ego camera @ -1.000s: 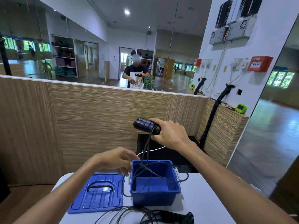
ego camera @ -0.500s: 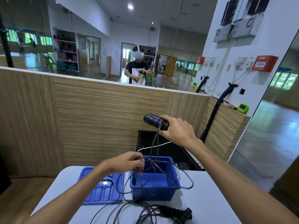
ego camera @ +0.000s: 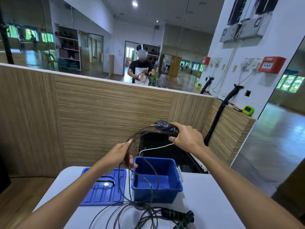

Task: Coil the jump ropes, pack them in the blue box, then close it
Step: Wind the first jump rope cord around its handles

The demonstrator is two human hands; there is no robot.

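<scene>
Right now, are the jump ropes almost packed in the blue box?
Not yet. Done: only the lid is off, lying beside the blue box. In hand: the right hand holds one rope's handles while the left hand gathers its cord into a loop; part trails over the box. Left: a second rope lies loose on the table, then closing.

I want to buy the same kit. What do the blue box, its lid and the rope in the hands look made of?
The blue box and lid look like moulded plastic: uniform colour, a slight sheen, ribs pressed into the lid. The rope looks like thin black cord, perhaps plastic-coated; it holds springy loops. Its handles look black and ridged, possibly rubber or foam; motion blur leaves that open.
</scene>
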